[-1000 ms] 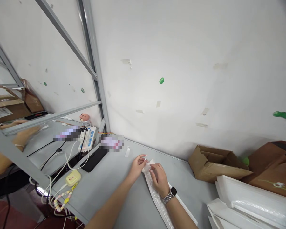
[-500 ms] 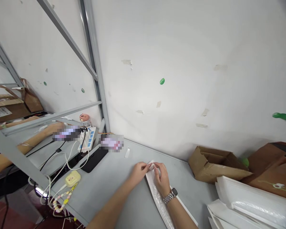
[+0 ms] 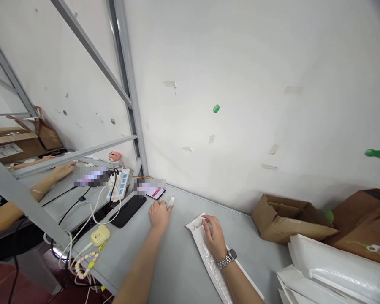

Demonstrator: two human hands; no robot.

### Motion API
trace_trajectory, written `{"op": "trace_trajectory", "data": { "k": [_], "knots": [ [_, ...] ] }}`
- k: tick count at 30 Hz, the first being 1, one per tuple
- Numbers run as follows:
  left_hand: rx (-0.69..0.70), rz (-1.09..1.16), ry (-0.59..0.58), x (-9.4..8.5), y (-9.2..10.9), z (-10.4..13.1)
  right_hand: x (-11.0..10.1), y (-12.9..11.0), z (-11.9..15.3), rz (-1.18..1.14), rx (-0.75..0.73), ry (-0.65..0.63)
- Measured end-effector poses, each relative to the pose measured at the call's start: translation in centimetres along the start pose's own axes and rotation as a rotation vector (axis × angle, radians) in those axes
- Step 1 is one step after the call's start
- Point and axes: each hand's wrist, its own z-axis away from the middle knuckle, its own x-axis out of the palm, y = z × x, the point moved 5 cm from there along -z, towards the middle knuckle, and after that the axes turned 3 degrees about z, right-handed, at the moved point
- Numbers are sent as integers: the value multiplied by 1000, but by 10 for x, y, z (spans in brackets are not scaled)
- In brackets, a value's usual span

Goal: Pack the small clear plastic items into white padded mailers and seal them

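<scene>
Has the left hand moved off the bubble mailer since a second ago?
Yes. The left hand has left the bubble mailer and gone leftward and farther away to the small white piece by the phone.

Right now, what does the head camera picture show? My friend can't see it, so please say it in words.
A person's left hand reaches to a small white piece on a grey table, while the right hand presses on a white bubble mailer. Cardboard boxes stand to the right by a white wall; another person's arm shows at far left.
</scene>
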Motion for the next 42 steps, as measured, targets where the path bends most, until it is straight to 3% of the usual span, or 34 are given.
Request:
{"op": "trace_trajectory", "data": {
  "k": [7,16,24,30,37,40,42],
  "knots": [
    [71,107,-94,14,5,2,0,2,0,-25,39,6],
    [249,491,-462,40,46,29,-2,9,-2,-112,167,47],
    [338,582,-635,31,60,36,-6,-12,-3,-93,5,86],
    [321,667,-673,29,66,45,-10,-29,-8,-106,-34,43],
    [333,708,-772,41,76,65,-7,-22,-6,-88,10,103],
    [294,743,-852,48,75,73,-18,-23,-12,-53,40,105],
    [240,775,-872,53,73,74,-36,-26,-14,-25,84,132]
  ]
}}
